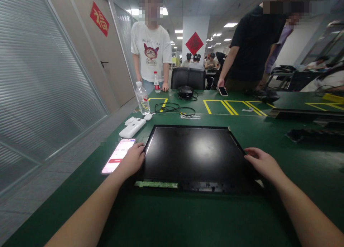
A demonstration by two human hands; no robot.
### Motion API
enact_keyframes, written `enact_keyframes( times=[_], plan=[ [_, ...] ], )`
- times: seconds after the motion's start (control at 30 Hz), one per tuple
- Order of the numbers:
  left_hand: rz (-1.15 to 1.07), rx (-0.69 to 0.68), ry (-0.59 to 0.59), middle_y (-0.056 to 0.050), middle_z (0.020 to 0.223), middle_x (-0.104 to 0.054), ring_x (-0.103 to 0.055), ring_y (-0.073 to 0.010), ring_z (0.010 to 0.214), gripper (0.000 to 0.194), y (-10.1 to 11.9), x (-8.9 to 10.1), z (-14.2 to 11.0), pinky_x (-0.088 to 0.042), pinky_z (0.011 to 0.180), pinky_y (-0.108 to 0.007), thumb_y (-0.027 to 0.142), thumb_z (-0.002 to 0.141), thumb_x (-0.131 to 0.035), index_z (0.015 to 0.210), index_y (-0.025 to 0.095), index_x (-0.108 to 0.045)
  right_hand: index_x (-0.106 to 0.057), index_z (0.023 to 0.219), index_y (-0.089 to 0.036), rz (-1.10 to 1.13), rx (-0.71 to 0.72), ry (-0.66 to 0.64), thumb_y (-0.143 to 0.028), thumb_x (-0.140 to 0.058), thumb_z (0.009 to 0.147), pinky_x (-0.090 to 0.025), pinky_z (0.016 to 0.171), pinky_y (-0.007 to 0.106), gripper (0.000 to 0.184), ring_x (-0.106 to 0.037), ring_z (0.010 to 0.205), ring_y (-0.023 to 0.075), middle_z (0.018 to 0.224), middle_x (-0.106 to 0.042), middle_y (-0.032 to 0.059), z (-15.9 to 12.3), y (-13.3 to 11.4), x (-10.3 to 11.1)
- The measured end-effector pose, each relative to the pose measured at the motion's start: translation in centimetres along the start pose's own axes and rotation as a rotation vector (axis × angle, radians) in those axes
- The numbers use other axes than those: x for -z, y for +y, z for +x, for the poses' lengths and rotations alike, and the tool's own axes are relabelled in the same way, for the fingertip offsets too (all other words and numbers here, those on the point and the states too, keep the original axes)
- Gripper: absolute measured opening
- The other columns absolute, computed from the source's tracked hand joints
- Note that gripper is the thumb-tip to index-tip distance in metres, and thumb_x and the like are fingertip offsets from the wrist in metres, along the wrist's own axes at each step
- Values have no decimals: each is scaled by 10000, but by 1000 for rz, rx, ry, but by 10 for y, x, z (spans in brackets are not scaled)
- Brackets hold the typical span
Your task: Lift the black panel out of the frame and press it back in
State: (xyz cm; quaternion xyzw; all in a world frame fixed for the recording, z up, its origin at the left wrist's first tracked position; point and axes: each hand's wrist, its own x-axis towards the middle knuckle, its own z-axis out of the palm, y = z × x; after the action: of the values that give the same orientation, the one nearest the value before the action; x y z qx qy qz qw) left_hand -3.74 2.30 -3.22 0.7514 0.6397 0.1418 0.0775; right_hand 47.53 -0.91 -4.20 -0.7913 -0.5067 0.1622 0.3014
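A black LCD panel lies face up on the green table before me, with a thin black frame around it. Along its near edge runs a strip of green circuit board. My left hand grips the panel's left edge, its fingertips at the rim. On the opposite side my right hand has its thumb and fingers closed around the right edge; some fingertips are hidden beneath it. Just left of my left hand lies a lit phone showing a timer, with a white device beyond it.
A water bottle and a smaller bottle stand at the far left. A black cable and a dark device lie past the panel. Long dark parts rest on the right. Two people stand across the table, one holding a phone.
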Motion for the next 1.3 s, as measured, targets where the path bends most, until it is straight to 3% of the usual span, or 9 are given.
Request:
enact_keyframes(
  times=[0.23,0.33,0.47,0.6,0.73,0.87,1.0,1.17,1.3],
  plan=[
    [-251,85,114,-134,1390,-719,-617,-352,1340,431,5,10,-1,-437,1175,-474,278,854,-519,1142,167,-819,-766,1050,-197,-32,2,-37,-398,-621,722,-520,763,385,410,-703,846,277,958,-770,96,-4,-6,1],
    [-481,238,161,-55,1253,-795,-672,-354,1262,378,12,17,-5,-475,1129,-459,325,841,-589,1113,241,-838,-771,1058,-201,-47,-3,-24,-400,-628,732,-525,771,391,408,-701,842,278,958,-772,98,-4,-5,1],
    [-763,497,224,-55,1148,-829,-725,-338,1169,273,26,24,-8,-532,1048,-420,308,797,-716,1020,234,-856,-778,1060,-204,-55,0,-24,-415,-628,747,-527,759,393,406,-702,846,279,960,-771,99,-2,-2,0],
    [-962,624,231,-52,1057,-843,-782,-280,1000,234,39,30,-9,-601,888,-348,211,830,-738,1041,216,-838,-775,1055,-208,-60,2,-23,-421,-629,746,-526,747,387,403,-702,843,276,938,-764,92,-1,0,-2],
    [-1205,731,142,-55,855,-832,-788,-232,712,392,49,34,-10,-611,619,-287,132,895,-676,1281,167,-738,-767,1071,-196,-64,-2,-28,-423,-623,746,-521,756,389,422,-698,841,271,959,-762,96,0,2,-3],
    [-1331,736,48,-30,736,-796,-746,-231,532,691,53,36,-12,-582,473,-288,109,881,-717,1534,209,-515,-760,1050,-201,-68,29,-11,-427,-620,733,-514,764,391,414,-690,819,265,920,-754,84,2,8,-5],
    [-1366,686,-48,-18,718,-786,-746,-258,510,911,49,34,-13,-594,450,-314,127,803,-831,1598,262,-406,-753,1056,-204,-73,35,-6,-441,-620,718,-511,754,384,434,-686,814,260,908,-749,76,3,10,-6],
    [-1371,682,-73,-60,776,-811,-781,-292,589,907,42,30,-13,-628,498,-346,198,761,-900,1560,245,-473,-754,1057,-203,-95,29,-11,-444,-613,713,-506,736,378,443,-683,822,262,919,-743,82,2,7,-4],
    [-1391,671,-79,-98,848,-831,-800,-266,667,709,46,31,-15,-641,560,-310,211,788,-886,1442,178,-615,-754,1055,-196,-100,33,-7,-441,-603,713,-509,745,380,447,-675,804,257,899,-736,77,0,3,-4]
  ],
)
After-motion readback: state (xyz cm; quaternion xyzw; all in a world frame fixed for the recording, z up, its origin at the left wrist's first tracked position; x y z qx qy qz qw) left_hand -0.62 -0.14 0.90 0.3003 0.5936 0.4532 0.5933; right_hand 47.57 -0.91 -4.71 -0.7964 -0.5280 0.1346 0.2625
